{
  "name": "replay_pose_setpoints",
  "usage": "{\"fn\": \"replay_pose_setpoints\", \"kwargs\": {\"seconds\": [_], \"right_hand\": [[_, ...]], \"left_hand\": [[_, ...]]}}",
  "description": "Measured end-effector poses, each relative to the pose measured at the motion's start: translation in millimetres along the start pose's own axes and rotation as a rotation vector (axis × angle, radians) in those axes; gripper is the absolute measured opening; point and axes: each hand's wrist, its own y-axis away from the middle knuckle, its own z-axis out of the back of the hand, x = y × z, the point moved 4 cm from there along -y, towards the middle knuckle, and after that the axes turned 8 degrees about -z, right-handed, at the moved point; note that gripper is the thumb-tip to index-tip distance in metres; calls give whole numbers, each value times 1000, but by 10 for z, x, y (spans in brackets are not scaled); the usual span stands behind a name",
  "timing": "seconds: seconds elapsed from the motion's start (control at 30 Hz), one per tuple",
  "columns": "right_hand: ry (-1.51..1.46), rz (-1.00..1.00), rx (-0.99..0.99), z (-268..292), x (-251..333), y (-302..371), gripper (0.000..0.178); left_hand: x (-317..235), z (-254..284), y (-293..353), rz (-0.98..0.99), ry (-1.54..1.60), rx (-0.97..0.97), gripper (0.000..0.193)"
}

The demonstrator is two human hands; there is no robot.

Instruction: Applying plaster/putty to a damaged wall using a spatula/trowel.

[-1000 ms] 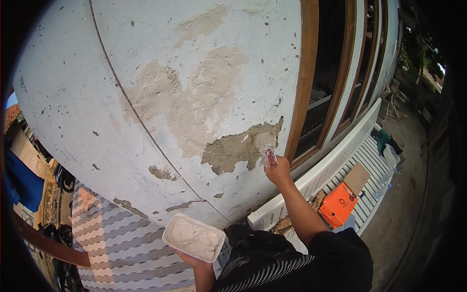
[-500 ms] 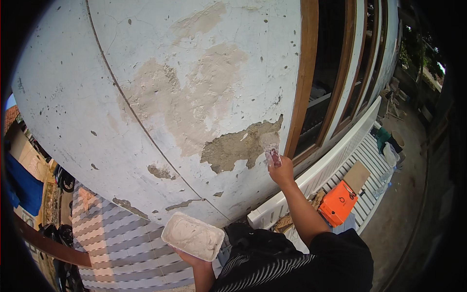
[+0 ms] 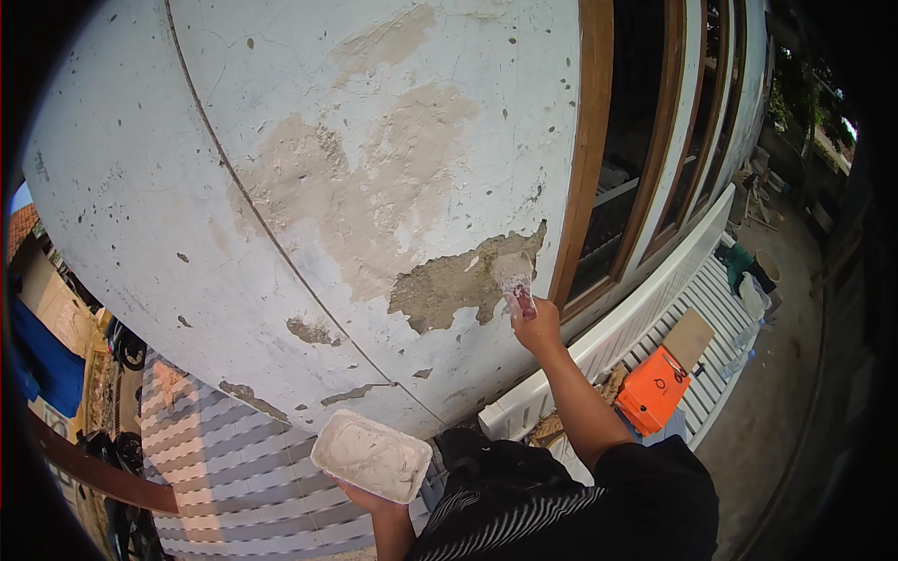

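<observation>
My right hand (image 3: 536, 327) is closed round the handle of a putty knife (image 3: 517, 284). Its blade, smeared with pale filler, lies against the right part of a bare grey-brown patch (image 3: 435, 290) where the paint has come off the white wall (image 3: 505, 122). Low at the left, my left hand (image 3: 367, 497) grips a white rectangular tub (image 3: 329, 425) from beneath, its fingers mostly hidden under it. Beige putty (image 3: 372, 456) fills the tub. Above the bare patch, a broad area of beige filler (image 3: 374, 187) spreads over the wall.
A brown wooden window frame (image 3: 587, 140) rises just right of my right hand. Below it stands a white slatted bench (image 3: 613, 332) bearing an orange bag (image 3: 652, 393) and a brown board (image 3: 687, 338). A thin cable (image 3: 253, 208) runs down the wall. Striped floor tiles (image 3: 234, 477) lie at lower left.
The putty knife has shifted slightly left and up over the bare patch, showing more of its blade. My left hand and the tub have stayed almost still.
</observation>
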Motion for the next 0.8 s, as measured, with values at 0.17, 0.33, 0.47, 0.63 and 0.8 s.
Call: {"fn": "replay_pose_setpoints", "kwargs": {"seconds": [0.17,0.33,0.47,0.63,0.8], "right_hand": [[-134,-114,-51,42,37,-11,26],[-267,-95,-116,68,-16,15,25],[-137,-55,-31,25,-72,41,31],[34,-90,-18,70,51,14,24],[-244,-187,-65,147,126,4,28]], "left_hand": [[-6,-19,19,-2,6,-9,67],[10,-20,11,6,21,-5,68],[20,-11,0,-3,22,19,68],[15,-26,8,0,22,5,68],[5,-23,-4,7,37,8,69]]}}
